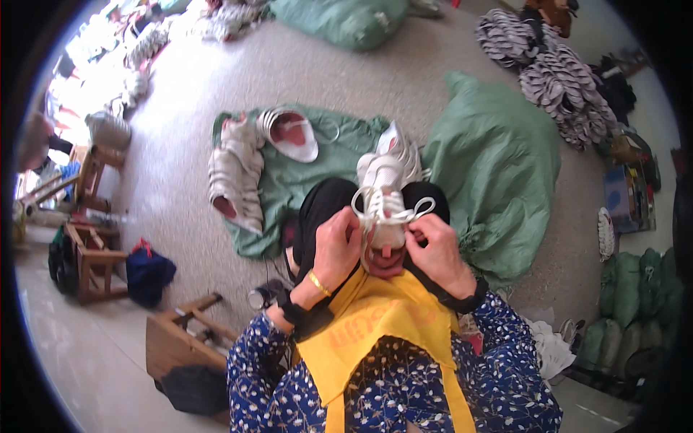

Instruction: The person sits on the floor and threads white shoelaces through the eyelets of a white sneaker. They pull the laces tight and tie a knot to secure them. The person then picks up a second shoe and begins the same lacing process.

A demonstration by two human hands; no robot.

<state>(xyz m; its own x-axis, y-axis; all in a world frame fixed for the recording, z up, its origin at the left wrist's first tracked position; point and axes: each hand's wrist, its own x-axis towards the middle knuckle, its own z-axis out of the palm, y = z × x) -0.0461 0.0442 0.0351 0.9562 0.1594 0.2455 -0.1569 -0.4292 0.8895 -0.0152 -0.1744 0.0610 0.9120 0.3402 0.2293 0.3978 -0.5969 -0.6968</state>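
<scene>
On my lap lies a white shoe upper (387, 232), its opening with reddish lining turned toward me. A white shoelace (371, 205) is threaded through its front and stands up in loops on both sides. My left hand (338, 242) pinches the lace at the shoe's left side. At the right side, my right hand (437, 249) has its fingers closed on the other part of the lace. Just beyond the shoe, more white shoe uppers (401, 155) are bunched between my knees. A yellow apron (368, 317) covers my lap.
A green sheet (325, 162) on the floor carries a stack of white uppers (234, 173) and a single upper (289, 133). A green sack (498, 166) lies to the right, another sack (346, 22) farther off. Wooden stools (180, 339) stand at left. Bundled uppers (567, 90) are heaped at far right.
</scene>
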